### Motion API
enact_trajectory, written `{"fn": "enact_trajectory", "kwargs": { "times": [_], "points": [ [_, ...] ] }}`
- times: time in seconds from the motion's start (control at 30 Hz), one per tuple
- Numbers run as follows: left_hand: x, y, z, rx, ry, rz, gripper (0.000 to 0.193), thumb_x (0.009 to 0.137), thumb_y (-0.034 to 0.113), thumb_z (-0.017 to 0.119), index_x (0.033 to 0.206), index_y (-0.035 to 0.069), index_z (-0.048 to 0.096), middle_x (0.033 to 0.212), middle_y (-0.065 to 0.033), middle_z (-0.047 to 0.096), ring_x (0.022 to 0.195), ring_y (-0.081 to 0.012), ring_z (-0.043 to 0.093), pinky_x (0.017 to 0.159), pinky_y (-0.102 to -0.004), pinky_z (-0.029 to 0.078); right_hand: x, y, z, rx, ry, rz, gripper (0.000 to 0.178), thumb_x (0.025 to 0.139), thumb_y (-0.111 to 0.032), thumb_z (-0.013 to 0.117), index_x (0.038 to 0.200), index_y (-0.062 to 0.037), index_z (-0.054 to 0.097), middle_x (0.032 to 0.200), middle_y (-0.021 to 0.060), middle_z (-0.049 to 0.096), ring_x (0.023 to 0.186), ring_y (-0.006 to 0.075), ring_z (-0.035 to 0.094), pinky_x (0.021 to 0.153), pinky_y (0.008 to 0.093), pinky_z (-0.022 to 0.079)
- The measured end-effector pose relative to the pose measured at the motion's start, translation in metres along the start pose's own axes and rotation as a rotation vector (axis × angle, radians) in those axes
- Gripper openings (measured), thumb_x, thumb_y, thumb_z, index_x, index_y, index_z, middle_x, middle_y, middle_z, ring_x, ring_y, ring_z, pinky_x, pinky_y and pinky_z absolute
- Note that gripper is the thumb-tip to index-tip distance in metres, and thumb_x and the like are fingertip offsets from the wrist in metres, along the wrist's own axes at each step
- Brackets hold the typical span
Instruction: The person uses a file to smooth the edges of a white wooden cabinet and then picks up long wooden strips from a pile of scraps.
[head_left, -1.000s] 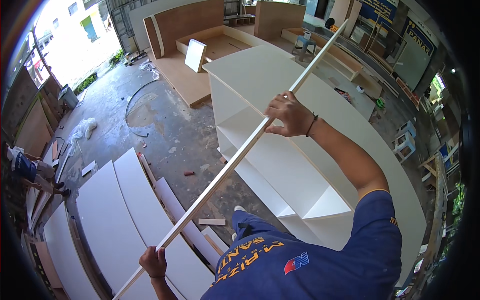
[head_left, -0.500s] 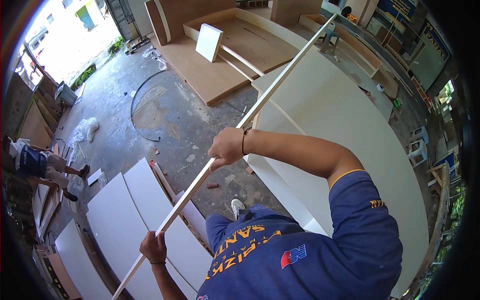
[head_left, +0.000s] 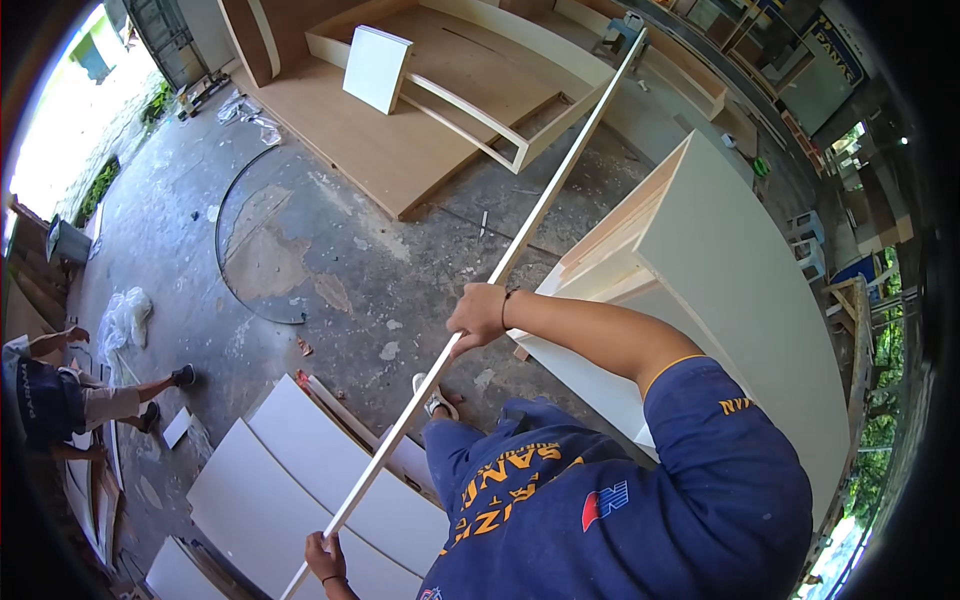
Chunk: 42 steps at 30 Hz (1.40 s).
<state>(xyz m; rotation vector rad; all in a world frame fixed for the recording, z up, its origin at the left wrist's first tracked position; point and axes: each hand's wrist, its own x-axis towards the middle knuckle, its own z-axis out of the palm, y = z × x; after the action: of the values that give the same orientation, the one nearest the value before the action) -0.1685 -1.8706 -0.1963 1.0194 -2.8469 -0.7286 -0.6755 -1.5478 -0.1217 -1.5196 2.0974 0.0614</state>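
A long, thin white wooden strip [head_left: 396,434] runs diagonally from the lower left up to the far right. Around its middle, my right hand [head_left: 482,314] is closed, the arm stretched across my body. Farther down the strip, close to the lower edge, my left hand [head_left: 325,558] grips it too. The strip's near end goes out of the picture. Right of the strip stands a big white cabinet-like piece [head_left: 745,300] with bare wood along its open side. Left of my legs lie several white panels [head_left: 290,500].
A brown wooden platform [head_left: 390,170] carries an open frame [head_left: 465,108] and a white square board [head_left: 376,68]. On the floor lie a curved dark strip [head_left: 222,225] and crumpled plastic [head_left: 125,318]. Another person [head_left: 75,395] is at the left edge. A stool [head_left: 622,35] stands far right.
The view has turned and shifted, showing the cabinet's open side apart from the frame. Both my hands keep hold of the strip. The person at the left has moved an arm and legs.
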Motion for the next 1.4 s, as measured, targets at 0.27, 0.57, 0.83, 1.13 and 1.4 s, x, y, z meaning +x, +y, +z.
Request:
{"fn": "enact_trajectory", "kwargs": {
  "times": [0.27,0.57,0.83,1.13,1.4],
  "points": [
    [0.134,0.059,0.046,0.131,-0.320,0.196,0.035,0.084,0.034,0.058,0.063,0.006,0.055,0.062,-0.0133,0.056,0.057,-0.0357,0.055,0.053,-0.0451,0.043,0.032,0.101,0.059,0.083,0.163,0.596,0.049,0.082,-0.052,0.052,0.111,-0.0133,0.058,0.121,0.0123,0.052,0.116,0.0314,0.045,0.097,0.0431,0.034],
    [0.275,0.156,0.233,0.204,-0.633,0.151,0.051,0.088,0.051,0.043,0.078,0.006,0.064,0.079,-0.0198,0.063,0.078,-0.0394,0.061,0.068,-0.0483,0.048,-0.012,0.001,0.115,0.592,0.455,0.719,0.039,0.078,-0.032,0.063,0.107,-0.0068,0.059,0.114,0.0143,0.055,0.111,0.0323,0.048,0.094,0.0405,0.040],
    [0.341,0.217,0.373,0.069,-0.748,0.120,0.051,0.089,0.051,0.040,0.084,0.007,0.064,0.088,-0.0171,0.065,0.086,-0.0368,0.062,0.073,-0.0464,0.049,-0.069,-0.024,0.185,0.640,0.276,0.931,0.032,0.078,-0.029,0.064,0.100,-0.0063,0.060,0.106,0.0129,0.059,0.103,0.0314,0.053,0.091,0.0390,0.041],
    [0.322,0.139,0.500,0.183,-0.683,-0.052,0.042,0.089,0.046,0.044,0.101,0.010,0.061,0.104,-0.0122,0.061,0.097,-0.0330,0.059,0.077,-0.0461,0.048,-0.039,-0.032,0.279,0.950,0.041,0.932,0.033,0.081,-0.019,0.064,0.108,-0.0023,0.058,0.108,0.0146,0.059,0.102,0.0265,0.057,0.083,0.0322,0.047],
    [0.302,0.103,0.524,-0.251,-1.009,0.038,0.042,0.086,0.044,0.052,0.087,0.005,0.067,0.083,-0.0188,0.064,0.083,-0.0354,0.061,0.072,-0.0426,0.047,0.038,0.022,0.358,0.961,0.286,0.780,0.027,0.081,-0.018,0.064,0.103,-0.0032,0.061,0.105,0.0154,0.061,0.101,0.0333,0.056,0.089,0.0382,0.043]
  ]
}}
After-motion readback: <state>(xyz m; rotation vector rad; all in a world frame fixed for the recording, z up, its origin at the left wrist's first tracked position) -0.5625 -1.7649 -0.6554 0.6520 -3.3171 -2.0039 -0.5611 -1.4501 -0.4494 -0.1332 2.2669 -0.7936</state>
